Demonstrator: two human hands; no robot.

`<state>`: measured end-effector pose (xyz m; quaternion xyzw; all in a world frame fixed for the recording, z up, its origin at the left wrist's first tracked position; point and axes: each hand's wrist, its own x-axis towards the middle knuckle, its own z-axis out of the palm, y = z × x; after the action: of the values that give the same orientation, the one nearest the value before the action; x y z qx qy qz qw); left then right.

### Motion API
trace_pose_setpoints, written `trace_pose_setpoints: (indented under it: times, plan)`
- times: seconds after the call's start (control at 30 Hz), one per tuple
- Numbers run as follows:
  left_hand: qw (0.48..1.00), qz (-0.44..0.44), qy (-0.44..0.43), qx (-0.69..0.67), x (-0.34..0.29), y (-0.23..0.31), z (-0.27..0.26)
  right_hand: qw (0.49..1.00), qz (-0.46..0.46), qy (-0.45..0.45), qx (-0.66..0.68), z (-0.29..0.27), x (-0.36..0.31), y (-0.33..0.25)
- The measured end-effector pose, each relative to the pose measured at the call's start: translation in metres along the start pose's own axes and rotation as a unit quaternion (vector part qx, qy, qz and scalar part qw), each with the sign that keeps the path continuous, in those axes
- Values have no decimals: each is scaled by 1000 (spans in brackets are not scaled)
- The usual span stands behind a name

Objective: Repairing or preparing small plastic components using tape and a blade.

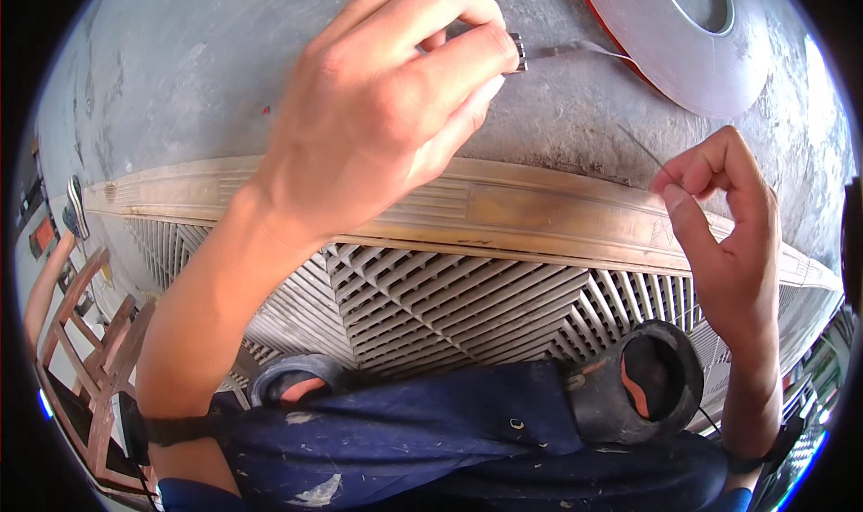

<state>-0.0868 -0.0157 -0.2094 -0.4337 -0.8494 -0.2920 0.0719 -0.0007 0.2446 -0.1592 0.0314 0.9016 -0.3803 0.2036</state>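
My left hand [395,98] pinches a small dark piece [519,53] — right hand [730,229] nips a thin wire [640,146], likely for fingertip control.

the grey surface [198,80] across the top looks like concrete, mostly matt, rough and scuffed. at upper right, the roll [710,71] has smooth, faintly glossy sides; its loose strip [600,47] looks shiny and filmy. the small piece [519,53] at top centre resembles glossy dark metal; the thin strand [641,146] at right looks dull. lower down, the tan ledge [539,211] seems worn smooth, the blue cloth [395,422] matt and pale-spotted.
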Motion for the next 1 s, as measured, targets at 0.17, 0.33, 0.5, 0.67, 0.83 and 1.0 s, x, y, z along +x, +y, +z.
trace_pose_setpoints:
  times: [0.17, 0.33, 0.5, 0.67, 0.83, 1.0]
  plan:
    - [1000, -2, 16, -25, -4, 0, 6, 988, 32, -70, 132, 1, 11, -9]
    - [999, -11, 15, -47, -7, 5, 6, 992, -58, -109, 14, -6, 19, -2]
    - [999, 8, 27, -35, -13, -1, 11, 998, -4, -64, -23, -2, 20, -14]
    - [999, 40, 26, -7, -9, 4, 8, 977, -174, 54, -109, 8, 24, -22]
    - [998, 57, 30, 22, -14, 4, 15, 959, -236, 72, -141, 33, 38, -17]
    - [998, 58, 25, 28, -15, 3, 12, 952, -253, 75, -158, 40, 38, -8]
